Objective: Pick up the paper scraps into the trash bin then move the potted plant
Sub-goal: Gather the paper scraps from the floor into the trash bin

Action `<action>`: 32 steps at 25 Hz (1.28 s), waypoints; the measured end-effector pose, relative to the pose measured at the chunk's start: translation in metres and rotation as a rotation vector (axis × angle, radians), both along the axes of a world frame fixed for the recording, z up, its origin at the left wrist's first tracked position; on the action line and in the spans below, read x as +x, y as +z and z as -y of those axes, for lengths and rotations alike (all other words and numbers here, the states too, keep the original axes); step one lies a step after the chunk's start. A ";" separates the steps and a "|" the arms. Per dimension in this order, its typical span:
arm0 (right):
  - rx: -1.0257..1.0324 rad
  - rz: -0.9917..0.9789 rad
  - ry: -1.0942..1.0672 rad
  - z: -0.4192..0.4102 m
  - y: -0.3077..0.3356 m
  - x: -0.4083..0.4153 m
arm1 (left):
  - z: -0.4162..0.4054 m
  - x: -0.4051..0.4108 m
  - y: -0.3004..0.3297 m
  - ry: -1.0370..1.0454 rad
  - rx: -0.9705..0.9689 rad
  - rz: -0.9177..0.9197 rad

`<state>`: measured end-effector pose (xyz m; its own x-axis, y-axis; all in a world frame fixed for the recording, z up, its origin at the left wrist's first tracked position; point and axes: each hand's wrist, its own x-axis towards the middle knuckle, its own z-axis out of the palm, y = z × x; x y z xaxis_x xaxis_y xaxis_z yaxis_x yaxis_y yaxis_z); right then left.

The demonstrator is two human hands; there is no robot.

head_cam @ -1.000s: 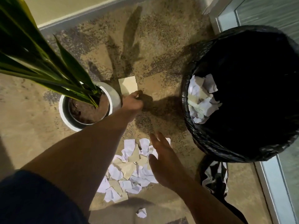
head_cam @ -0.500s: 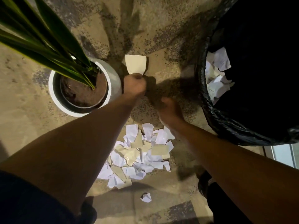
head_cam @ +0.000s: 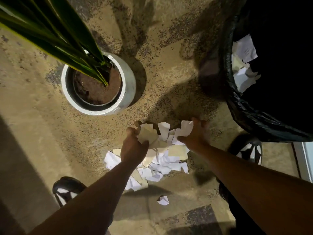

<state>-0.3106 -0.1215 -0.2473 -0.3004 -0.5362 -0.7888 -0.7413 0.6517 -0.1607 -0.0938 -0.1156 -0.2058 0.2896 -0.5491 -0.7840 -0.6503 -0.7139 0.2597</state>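
From the head camera, looking straight down, the person's left hand (head_cam: 133, 146) is curled around a tan piece of paper (head_cam: 149, 134), holding it at the far edge of a pile of paper scraps (head_cam: 162, 164) on the speckled floor (head_cam: 33, 126). The right hand (head_cam: 194, 134) reaches to the same edge of the pile with its fingers spread and fairly straight; its fingertips lie against a white scrap, though the blur makes it hard to tell whether they press it or only touch it. One small crumpled scrap (head_cam: 163, 200) lies apart, nearer the person. The potted plant (head_cam: 100, 85) stands on the floor beyond the left hand, well apart from the pile, in a pale round pot with brown soil and long green leaves reaching to the upper left. The trash bin (head_cam: 254, 114), lined with a black bag, stands at the right edge, and white scraps already lie inside it. A dark shoe (head_cam: 67, 189) with white markings shows beside the left forearm, and another (head_cam: 245, 148) sits just below the bin.
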 end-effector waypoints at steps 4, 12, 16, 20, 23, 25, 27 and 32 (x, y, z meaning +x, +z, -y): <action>0.034 0.014 0.046 -0.002 -0.002 0.020 | -0.004 0.001 -0.020 -0.069 0.007 -0.049; 0.093 0.195 0.005 0.001 -0.005 0.026 | 0.003 -0.013 -0.037 0.150 0.063 -0.111; 0.063 0.291 -0.088 0.003 0.007 0.027 | 0.000 -0.006 -0.021 0.149 0.046 -0.170; -0.027 0.311 -0.200 -0.003 0.040 0.028 | -0.005 0.003 0.017 0.362 -0.069 -0.214; -0.107 0.321 -0.303 -0.003 0.077 0.032 | -0.007 0.007 0.051 0.567 -0.131 -0.338; -0.155 0.342 -0.405 0.000 0.111 0.040 | -0.003 0.007 0.082 0.666 -0.121 -0.445; -0.221 0.351 -0.483 0.004 0.151 0.050 | 0.005 0.005 0.118 0.735 -0.110 -0.576; -0.369 0.564 -0.887 0.012 0.272 0.059 | 0.030 -0.007 0.210 0.884 -0.032 -0.942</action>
<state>-0.2519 -0.1335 0.0250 -0.3425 -0.5389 -0.7696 0.2040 0.7569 -0.6209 -0.1010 -0.1460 0.0042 -0.0919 -0.4780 -0.8735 0.4785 -0.7905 0.3823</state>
